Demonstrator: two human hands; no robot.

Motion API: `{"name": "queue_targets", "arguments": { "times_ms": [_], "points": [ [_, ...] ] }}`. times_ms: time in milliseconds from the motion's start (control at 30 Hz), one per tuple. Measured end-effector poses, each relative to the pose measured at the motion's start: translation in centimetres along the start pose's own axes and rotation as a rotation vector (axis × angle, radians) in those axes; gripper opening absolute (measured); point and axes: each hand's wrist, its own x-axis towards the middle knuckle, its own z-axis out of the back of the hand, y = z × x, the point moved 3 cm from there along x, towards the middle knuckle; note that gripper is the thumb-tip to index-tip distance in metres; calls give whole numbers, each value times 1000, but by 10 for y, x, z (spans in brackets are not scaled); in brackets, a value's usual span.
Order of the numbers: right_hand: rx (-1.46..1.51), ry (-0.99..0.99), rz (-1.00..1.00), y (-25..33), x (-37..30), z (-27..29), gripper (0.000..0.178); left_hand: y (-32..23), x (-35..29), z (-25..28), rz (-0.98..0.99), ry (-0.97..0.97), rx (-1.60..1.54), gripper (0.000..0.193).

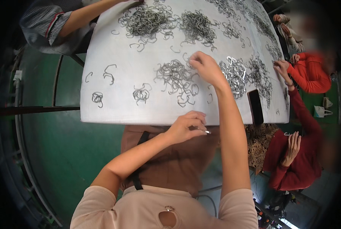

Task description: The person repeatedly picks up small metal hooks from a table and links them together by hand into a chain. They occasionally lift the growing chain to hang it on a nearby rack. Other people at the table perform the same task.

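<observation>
My left hand (187, 127) is at the table's near edge, its thumb and fingers pinched on a small shiny metal hook (207, 132), most of which the fingers hide. My right hand (206, 68) reaches over the table with its fingers curled together, at the upper right of a loose pile of dark wire hooks (174, 78). Whatever lies between those fingertips is hidden. Just right of my right wrist is a pile of brighter, silvery hooks (234, 78). Small clusters of hooks (141, 94) lie to the left.
Larger hook heaps (149, 21) cover the far side of the white table (117, 110). A black phone (255, 107) lies near the right edge. Co-workers sit around: a striped sleeve (48, 28) far left, a dark red sleeve (304, 110) and an orange-red sleeve (311, 76) at right.
</observation>
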Motion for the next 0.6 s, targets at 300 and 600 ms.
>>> {"name": "queue_targets", "arguments": {
  "times_ms": [300,600],
  "points": [
    [936,-563,-307,25,-220,12,18,-7,-2,-4,28,-147,105,15],
    [976,-830,-236,24,-255,-32,18,-15,-5,-15,-11,-150,179,13]
  ]
}}
